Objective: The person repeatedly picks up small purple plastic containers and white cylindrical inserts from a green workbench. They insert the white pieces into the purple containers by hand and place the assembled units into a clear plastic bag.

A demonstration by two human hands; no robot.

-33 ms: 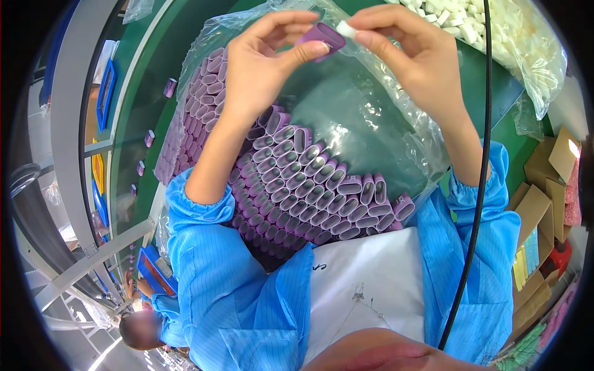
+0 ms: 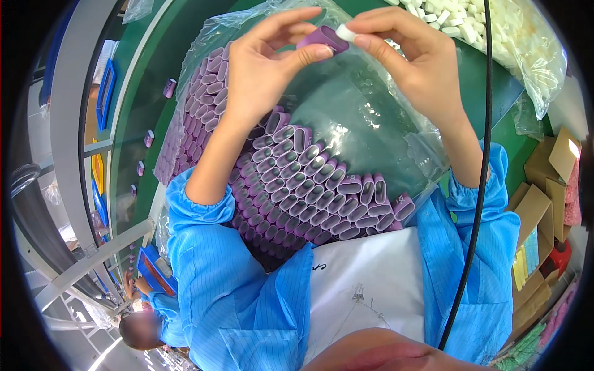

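Note:
My left hand (image 2: pixel 272 59) grips a purple oval sleeve (image 2: pixel 327 41), its open end turned toward the right. Between the thumb and fingers of my right hand (image 2: pixel 411 55) is a small white oval plug (image 2: pixel 345 33), held right at the mouth of that sleeve. Whether the two touch, I cannot tell. Below my hands, many like purple sleeves (image 2: pixel 291 179) stand packed in rows with their openings up, on a clear plastic bag (image 2: pixel 365 130). A few at the right end of the rows lean or lie tilted.
A clear bag of white plugs (image 2: pixel 489 37) lies at the upper right. Several purple sleeves (image 2: pixel 148 138) are spaced along the green belt at left. A black cable (image 2: pixel 473 247) hangs down on the right, near open cardboard boxes (image 2: pixel 535 222). Another person (image 2: pixel 145 328) works at lower left.
The sleeve in my left hand has shifted slightly right and down, tilting a little toward the plug. My right hand stays nearly in place.

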